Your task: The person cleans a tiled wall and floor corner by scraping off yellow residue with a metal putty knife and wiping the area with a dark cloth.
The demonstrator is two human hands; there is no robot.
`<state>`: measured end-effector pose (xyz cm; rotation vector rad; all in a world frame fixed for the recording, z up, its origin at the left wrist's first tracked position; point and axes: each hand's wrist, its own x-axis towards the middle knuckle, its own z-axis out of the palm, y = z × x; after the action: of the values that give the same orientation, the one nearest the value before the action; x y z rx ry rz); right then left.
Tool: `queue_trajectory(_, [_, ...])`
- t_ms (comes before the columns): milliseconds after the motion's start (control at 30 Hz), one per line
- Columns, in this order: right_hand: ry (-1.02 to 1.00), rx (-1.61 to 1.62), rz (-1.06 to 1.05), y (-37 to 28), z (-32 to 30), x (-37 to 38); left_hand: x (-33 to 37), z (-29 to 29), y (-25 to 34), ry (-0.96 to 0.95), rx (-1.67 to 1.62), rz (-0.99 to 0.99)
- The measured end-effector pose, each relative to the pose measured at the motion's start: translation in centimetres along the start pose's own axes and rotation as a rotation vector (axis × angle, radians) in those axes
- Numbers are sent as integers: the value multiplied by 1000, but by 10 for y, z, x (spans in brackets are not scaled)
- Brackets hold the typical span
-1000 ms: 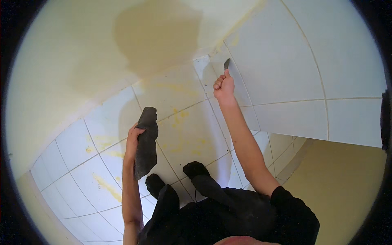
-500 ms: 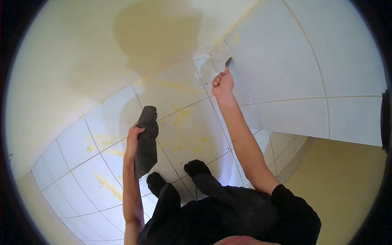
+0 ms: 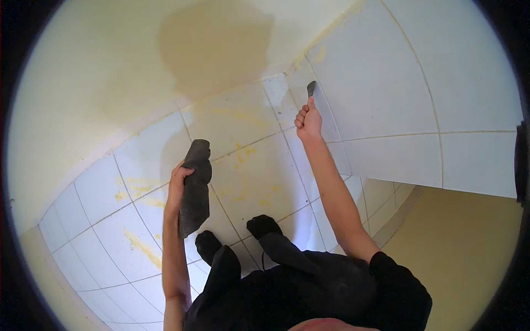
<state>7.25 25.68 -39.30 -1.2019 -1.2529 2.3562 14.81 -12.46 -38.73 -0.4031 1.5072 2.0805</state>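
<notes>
Gripping a dark, narrow tool (image 3: 311, 88), the right hand (image 3: 309, 120) is closed at the far right, beside the white tiled wall (image 3: 381, 94); whether the tip touches cannot be told. The left hand (image 3: 176, 183) grips a long, dark grey bundle (image 3: 195, 193), lumpy along its right edge, above the floor (image 3: 281, 171). Yellow smears (image 3: 143, 248) mark the floor tiles. Dark-covered feet (image 3: 264, 226) stand near.

Free room between grey bundle (image 3: 195, 190) and right hand (image 3: 309, 121) — tiled wall (image 3: 381, 83) rightward
</notes>
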Motion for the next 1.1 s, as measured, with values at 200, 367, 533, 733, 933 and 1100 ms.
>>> queue_trajectory(200, [-148, -256, 79, -9, -41, 2, 2, 0, -7, -5, 14, -26])
queue_trajectory(367, [-202, -506, -68, 2, -59, -17, 5, 8, -17, 38, -2, -41])
queue_trajectory(533, [-206, -603, -270, 18, -56, -21, 1, 14, -4, -82, 60, -22])
queue_trajectory(733, [-180, -798, -536, 42, -73, 31, 1, 11, -7, -53, 52, -40])
queue_trajectory(933, [-65, -622, -414, 49, -49, 52, 5, 7, -13, -31, 23, -19])
queue_trajectory(1100, [-4, -467, -367, 64, -36, 61, 11, 7, -16, -36, -73, -69])
